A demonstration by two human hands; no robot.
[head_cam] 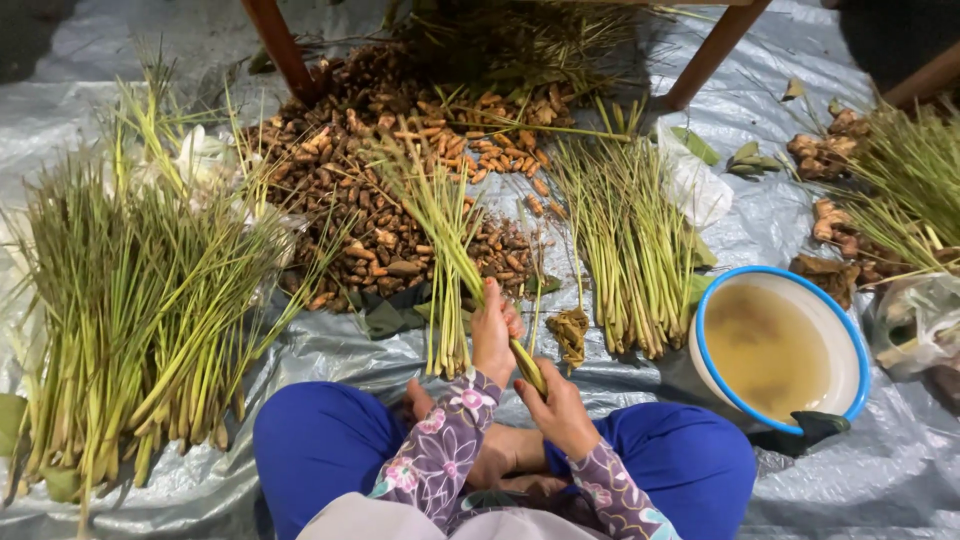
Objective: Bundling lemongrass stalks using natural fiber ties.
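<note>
I sit cross-legged in blue trousers on a grey plastic sheet. My left hand grips a lemongrass stalk low down, its green leaves pointing away from me. My right hand holds the pale root end of the same stalk just in front of my lap. A small loose bunch of lemongrass lies right beside my left hand.
A big lemongrass pile lies at left, a trimmed row at centre right. Brown rhizomes are heaped ahead. A white basin with a blue rim holds murky water at right. Wooden legs stand at the back.
</note>
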